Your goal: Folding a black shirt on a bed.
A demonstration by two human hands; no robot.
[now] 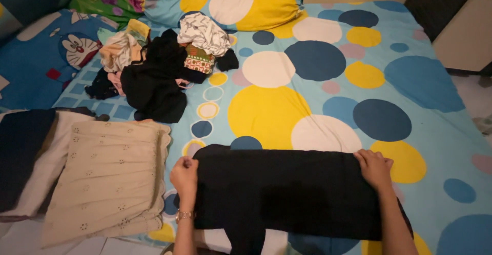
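Note:
A black garment (287, 193) lies spread flat across the near edge of the bed. My left hand (184, 175) pinches its top left corner, fingers closed on the cloth; a watch sits on that wrist. My right hand (375, 167) grips the top right corner of the same garment. Part of the black cloth hangs down over the bed's front edge between my arms.
A folded beige eyelet garment (110, 175) lies left of my hands on a stack of folded clothes (25, 157). A heap of unfolded clothes (164, 65) sits at the back left. A bolster pillow (225, 6) lies at the head of the polka-dot bedsheet (359, 80). Dark furniture (451, 19) stands at right.

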